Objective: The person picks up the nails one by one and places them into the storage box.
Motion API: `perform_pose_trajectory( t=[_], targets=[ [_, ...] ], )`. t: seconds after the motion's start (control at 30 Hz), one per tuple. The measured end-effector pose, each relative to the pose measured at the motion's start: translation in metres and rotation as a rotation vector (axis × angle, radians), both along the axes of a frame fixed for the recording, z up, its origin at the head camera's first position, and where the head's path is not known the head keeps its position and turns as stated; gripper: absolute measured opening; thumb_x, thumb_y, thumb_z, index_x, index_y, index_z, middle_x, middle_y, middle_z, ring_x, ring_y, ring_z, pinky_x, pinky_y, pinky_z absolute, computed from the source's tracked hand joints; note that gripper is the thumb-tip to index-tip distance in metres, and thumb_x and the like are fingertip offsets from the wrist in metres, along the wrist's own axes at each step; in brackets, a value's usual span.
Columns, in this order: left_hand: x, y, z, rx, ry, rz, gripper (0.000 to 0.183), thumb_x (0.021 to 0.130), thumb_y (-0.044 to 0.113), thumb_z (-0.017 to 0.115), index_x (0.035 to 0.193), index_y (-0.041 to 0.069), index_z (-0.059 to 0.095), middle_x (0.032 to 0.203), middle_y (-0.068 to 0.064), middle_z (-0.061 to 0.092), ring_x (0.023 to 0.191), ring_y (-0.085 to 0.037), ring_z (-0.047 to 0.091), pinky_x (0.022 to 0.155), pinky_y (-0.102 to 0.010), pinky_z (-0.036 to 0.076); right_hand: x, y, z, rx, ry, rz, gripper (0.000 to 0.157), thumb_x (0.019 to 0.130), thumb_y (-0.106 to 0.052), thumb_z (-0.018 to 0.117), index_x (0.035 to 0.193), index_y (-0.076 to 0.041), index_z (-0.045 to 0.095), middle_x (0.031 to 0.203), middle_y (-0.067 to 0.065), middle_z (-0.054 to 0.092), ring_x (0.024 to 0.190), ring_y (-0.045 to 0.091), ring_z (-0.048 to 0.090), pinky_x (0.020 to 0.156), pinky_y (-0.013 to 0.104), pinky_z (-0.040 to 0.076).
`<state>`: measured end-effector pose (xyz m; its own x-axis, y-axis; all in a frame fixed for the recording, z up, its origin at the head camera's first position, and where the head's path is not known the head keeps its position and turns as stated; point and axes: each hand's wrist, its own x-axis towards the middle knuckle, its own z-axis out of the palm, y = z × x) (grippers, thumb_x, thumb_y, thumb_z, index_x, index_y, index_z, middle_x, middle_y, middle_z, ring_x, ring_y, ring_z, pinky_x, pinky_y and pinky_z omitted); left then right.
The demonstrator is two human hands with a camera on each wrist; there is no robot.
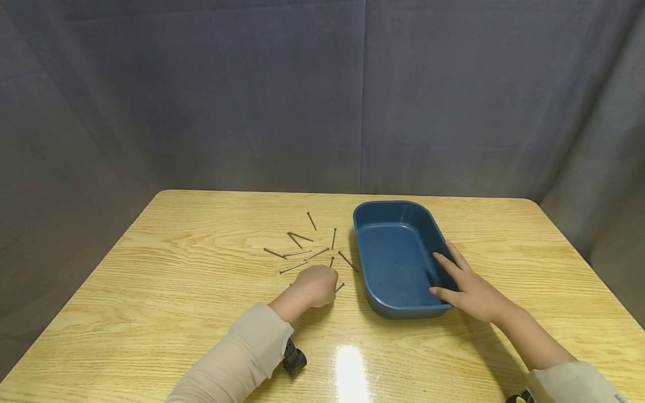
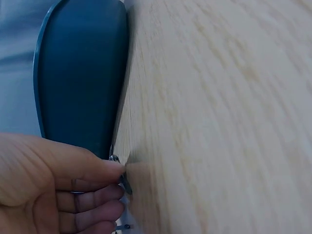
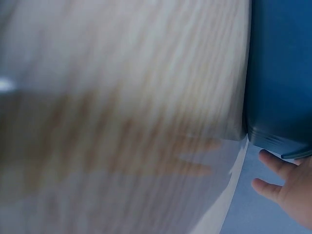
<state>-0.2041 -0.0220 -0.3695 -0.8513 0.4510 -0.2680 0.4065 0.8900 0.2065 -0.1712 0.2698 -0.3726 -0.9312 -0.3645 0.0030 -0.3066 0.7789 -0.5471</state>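
Observation:
Low over the table, my left hand (image 1: 316, 284) has its thumb and fingertips together at a nail (image 2: 127, 185), pinching it close to the wood. Part of that nail hides behind the thumb. Several more loose nails (image 1: 317, 253) are scattered just beyond this hand, pointing different ways. My right hand (image 1: 471, 288) rests at the right rim of a dark blue plastic bin (image 1: 398, 263), fingers spread and fairly straight. Some of its fingertips reach over the rim, while two fingers (image 3: 273, 165) show by the outer side in the right wrist view. The bin's floor shows no nails.
The bin stands on a light wood-grain table (image 1: 176, 268), right of the nails. A grey curtain (image 1: 252, 101) hangs behind the table's far edge. Dark wrist camera gear (image 1: 294, 359) sits under the left sleeve, close over the tabletop.

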Motion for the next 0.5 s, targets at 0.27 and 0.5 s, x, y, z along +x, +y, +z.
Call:
perform_pose_trajectory(
  t=[0.27, 0.5],
  targets=[
    [-0.0005, 0.0005, -0.0011, -0.023, -0.011, -0.013, 0.031, 0.085, 0.008, 0.050, 0.055, 0.013, 0.043, 0.047, 0.001, 0.032, 0.040, -0.011, 0.025, 0.039, -0.021, 0.023, -0.0002, 0.0000, -0.0009, -0.016, -0.007, 0.001, 0.072, 0.084, -0.037, 0.052, 0.136, 0.000, 0.017, 0.141, 0.013, -0.011, 0.121, 0.048, 0.010, 0.084, 0.062, 0.022],
    [0.0013, -0.0023, 0.0007, 0.001, -0.025, -0.039, 0.037, 0.081, 0.010, 0.056, 0.050, 0.014, 0.036, 0.043, 0.003, 0.026, 0.039, -0.010, 0.025, 0.040, -0.021, 0.024, -0.0015, 0.0006, -0.0029, -0.012, -0.001, 0.005, 0.072, 0.084, -0.037, 0.051, 0.136, 0.000, 0.017, 0.141, 0.011, -0.012, 0.121, 0.048, 0.009, 0.084, 0.062, 0.021]
  ],
)
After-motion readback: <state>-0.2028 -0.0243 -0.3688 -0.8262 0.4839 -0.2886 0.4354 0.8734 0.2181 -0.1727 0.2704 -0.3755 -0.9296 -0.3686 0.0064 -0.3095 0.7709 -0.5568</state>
